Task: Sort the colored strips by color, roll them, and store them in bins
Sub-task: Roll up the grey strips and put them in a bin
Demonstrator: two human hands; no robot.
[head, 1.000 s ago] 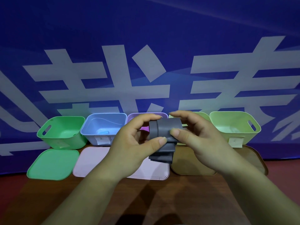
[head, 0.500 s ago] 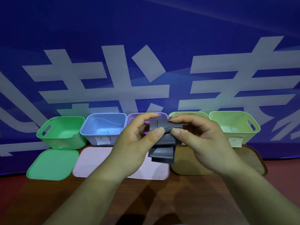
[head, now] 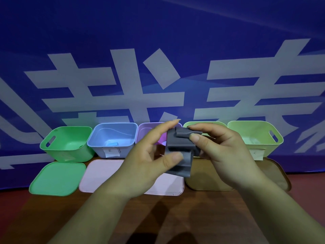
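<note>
- Left hand and right hand held up over the table, both on one grey strip.
- Strip is off the table, partly rolled and folded, in front of the purple bin; loose end hangs down below the thumbs.
- Left: thumb presses the lower part of the strip, index finger curved over its top edge, gripping it.
- Right: thumb and index finger pinch the top fold of the strip; other fingers curled behind it.
- Bins in a row at the back against a blue banner: green bin, blue bin, purple, then two light green bins, the nearer one mostly hidden by the right hand.
- Small blue piece lies in the blue bin.
- Lids flat in front of the bins: green lid, pink lid, brown lid.
</note>
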